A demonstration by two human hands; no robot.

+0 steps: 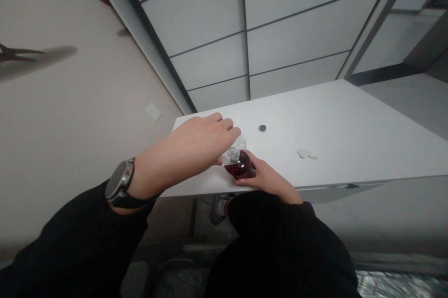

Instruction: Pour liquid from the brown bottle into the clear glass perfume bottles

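Observation:
My right hand (264, 176) is wrapped round a clear bottle (241, 166) of dark red liquid near the table's front edge. The bottle is tilted, with its clear neck end toward my left hand. My left hand (210, 137) is closed with curled fingers over that end, and a thin, white, crumpled tissue-like piece (241, 143) shows under the fingers. My palm hides most of this piece and part of the neck. A small dark round cap (262, 128) lies on the table beyond the bottle.
The white table (350, 135) stretches off to the right. A crumpled white scrap (306, 154) lies on it, right of the bottle. Behind stand white panelled doors (290, 46); on the left is a wall with an outlet (153, 112). A drawer front runs beneath the table's edge.

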